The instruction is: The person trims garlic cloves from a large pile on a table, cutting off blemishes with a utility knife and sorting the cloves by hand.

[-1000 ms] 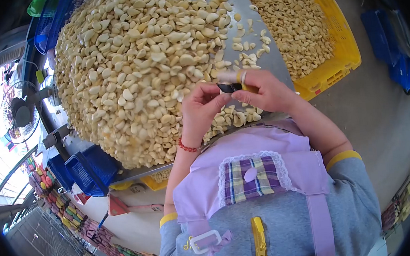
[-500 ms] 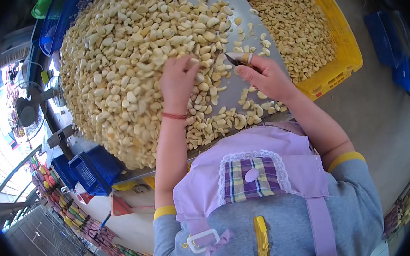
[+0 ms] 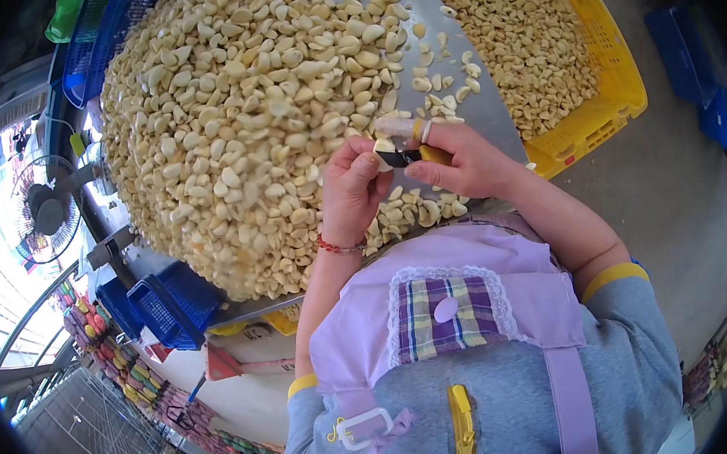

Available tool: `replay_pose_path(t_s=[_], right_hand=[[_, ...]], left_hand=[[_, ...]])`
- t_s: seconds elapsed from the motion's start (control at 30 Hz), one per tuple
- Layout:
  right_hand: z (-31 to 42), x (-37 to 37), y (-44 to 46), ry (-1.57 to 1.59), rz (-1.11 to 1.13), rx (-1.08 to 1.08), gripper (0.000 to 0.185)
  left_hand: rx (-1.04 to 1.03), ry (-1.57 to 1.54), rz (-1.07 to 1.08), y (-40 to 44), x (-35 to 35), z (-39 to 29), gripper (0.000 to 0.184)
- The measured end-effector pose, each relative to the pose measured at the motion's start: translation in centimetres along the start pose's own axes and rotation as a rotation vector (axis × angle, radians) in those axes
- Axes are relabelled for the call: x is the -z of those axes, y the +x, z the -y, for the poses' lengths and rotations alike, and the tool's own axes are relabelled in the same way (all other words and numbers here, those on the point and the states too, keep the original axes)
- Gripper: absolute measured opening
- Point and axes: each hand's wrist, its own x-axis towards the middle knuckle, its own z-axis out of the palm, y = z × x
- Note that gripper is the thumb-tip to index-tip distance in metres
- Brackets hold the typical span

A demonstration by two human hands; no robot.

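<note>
My left hand [image 3: 350, 190], with a red bracelet at the wrist, pinches a pale nut piece [image 3: 383, 154] between thumb and fingers. In my right hand [image 3: 461, 159] is a small knife [image 3: 401, 157] with a dark blade and a yellowish handle; its blade touches the nut. A pale covering wraps my right index finger. Both hands meet over the lower right side of a large heap of pale nuts [image 3: 227, 127] on a metal table [image 3: 415, 14].
A yellow crate [image 3: 615, 62] full of nut pieces stands right of the table. Blue baskets [image 3: 173, 306] hang at the lower left, and another blue basket [image 3: 85, 57] is at the upper left. A fan [image 3: 46, 209] stands at the left. Blue bins [image 3: 687, 56] are far right.
My left hand has come back from the heap toward my right hand and now holds a nut piece against the knife. My right hand has turned and moved slightly left.
</note>
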Motion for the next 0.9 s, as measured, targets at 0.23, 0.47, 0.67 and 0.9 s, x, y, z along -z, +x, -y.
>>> replay_pose_path(t_s=[0.23,0.47,0.67,0.9], right_hand=[[-1.2,0.2,-0.1,0.019,-0.002,-0.010,0.051],[-1.6,0.2,-0.5,-0.224,0.077,-0.032,0.055],[-1.4,-0.1,-0.7,-0.181,-0.073,0.133,0.044],[-3.1,1.6,-0.8,0.495,-0.312,-0.406,0.035]], left_hand=[[0.200,0.066,-0.163,-0.7,-2.0,-0.2,0.021],[0.254,-0.221,-0.119,-1.1,-1.0,0.9,0.020],[0.313,-0.134,-0.072,-1.5,-0.7,0.7,0.021],[0.056,-0.106,-0.003,-2.8,-0.4,-0.9,0.021]])
